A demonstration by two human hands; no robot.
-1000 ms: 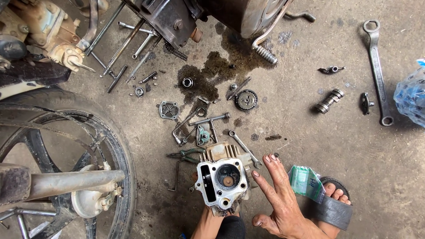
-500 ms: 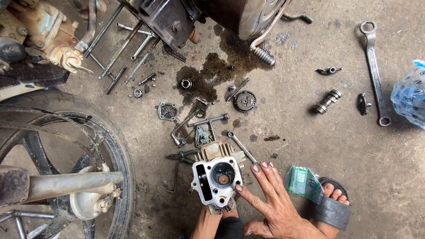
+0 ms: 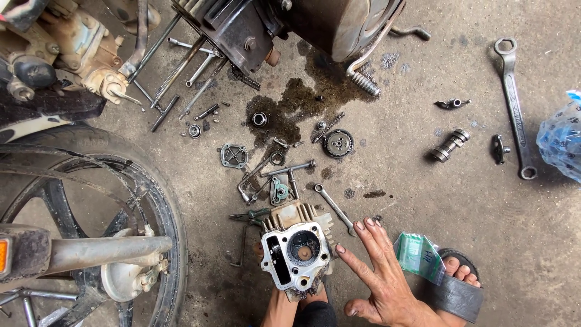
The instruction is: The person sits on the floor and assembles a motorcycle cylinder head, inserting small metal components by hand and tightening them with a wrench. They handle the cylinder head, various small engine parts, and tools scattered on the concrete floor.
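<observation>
Grey cast-metal cylinder head with a round bore sat upright near six o'clock, gripped from below by the left hand, whose fingers closed on its lower edge. Compared with a second earlier, the right hand had slid in from about four o'clock toward the casting; its fingers were spread flat and apart, holding nothing, the forefinger tip now just beside the head's right edge. By my judgement that hand was coming in to steady or turn the part.

Just above the head, toward twelve o'clock, loose pieces crowded the oily concrete floor: a small silver open-ended spanner, green-handled pliers, a toothed sprocket. At nine o'clock a black motorcycle tyre hemmed the left side. Open floor lay toward two o'clock, short of the long ring spanner.
</observation>
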